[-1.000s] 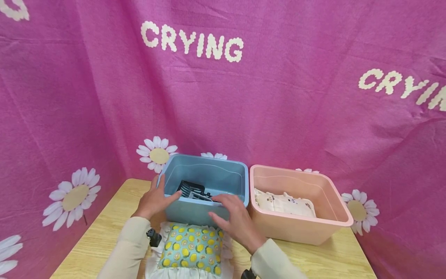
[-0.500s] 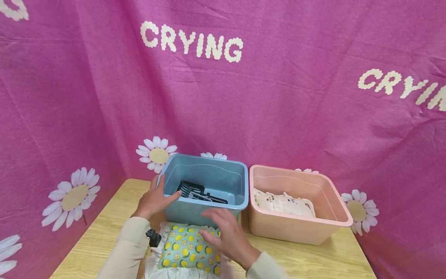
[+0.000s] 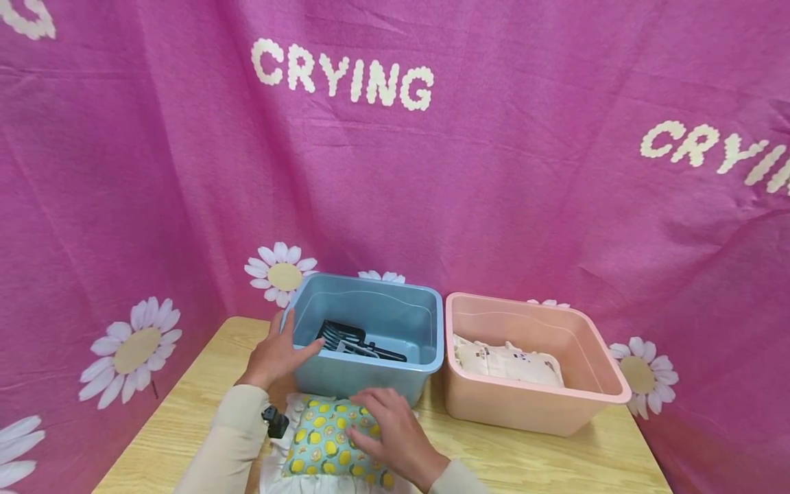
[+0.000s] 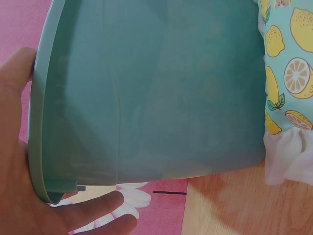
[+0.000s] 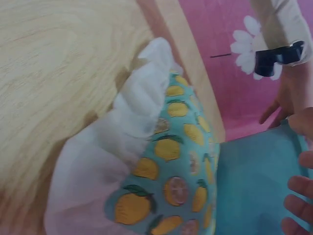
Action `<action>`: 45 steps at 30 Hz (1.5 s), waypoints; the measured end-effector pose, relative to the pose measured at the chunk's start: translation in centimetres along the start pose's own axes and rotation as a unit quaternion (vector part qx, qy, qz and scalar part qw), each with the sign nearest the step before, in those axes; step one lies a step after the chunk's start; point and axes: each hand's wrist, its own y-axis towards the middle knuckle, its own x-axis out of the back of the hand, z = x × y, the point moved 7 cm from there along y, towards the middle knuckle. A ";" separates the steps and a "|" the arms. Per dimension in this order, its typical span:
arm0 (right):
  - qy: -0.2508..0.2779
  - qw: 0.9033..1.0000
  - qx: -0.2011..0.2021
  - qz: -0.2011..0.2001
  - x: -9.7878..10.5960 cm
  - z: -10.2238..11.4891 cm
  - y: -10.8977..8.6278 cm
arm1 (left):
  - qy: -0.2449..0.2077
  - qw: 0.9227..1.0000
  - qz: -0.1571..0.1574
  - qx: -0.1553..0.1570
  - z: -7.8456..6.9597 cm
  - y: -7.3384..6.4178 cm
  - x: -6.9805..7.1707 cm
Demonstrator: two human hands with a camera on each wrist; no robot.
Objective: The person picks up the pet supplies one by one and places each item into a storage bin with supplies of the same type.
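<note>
My left hand rests at the left front corner of a blue plastic bin. Its thumb lies over the rim, and the straight, spread fingers reach along the outer side. Inside the bin lie a black slotted tool with a long handle and a grey piece beside it. In front of the bin is a square cushion with a lemon print and a white ruffled edge. Above the cushion's right side hovers my right hand, fingers extended and holding nothing.
A pink bin stands just right of the blue one, with a cream cushion with small prints inside. Both sit on a light wooden table. A magenta curtain with daisies hangs close behind and at the sides.
My right hand has drawn back from the blue bin's front rim toward me, over the lemon cushion, uncovering the black tool's handle. My left hand stays at the bin's corner.
</note>
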 end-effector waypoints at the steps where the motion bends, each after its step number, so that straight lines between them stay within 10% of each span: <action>1: 0.001 1.000 -0.004 0.002 -0.3 -0.2 -0.1 | -0.001 1.000 0.000 0.000 0.0 0.0 0.0; 19: -0.020 0.988 -0.100 0.117 -5.1 -2.7 -1.1 | 0.007 1.000 -0.002 0.001 -0.3 0.1 0.0; 45: -0.131 0.975 -0.057 0.172 -9.2 -3.7 -1.4 | -0.001 1.000 -0.004 -0.003 0.0 0.0 0.1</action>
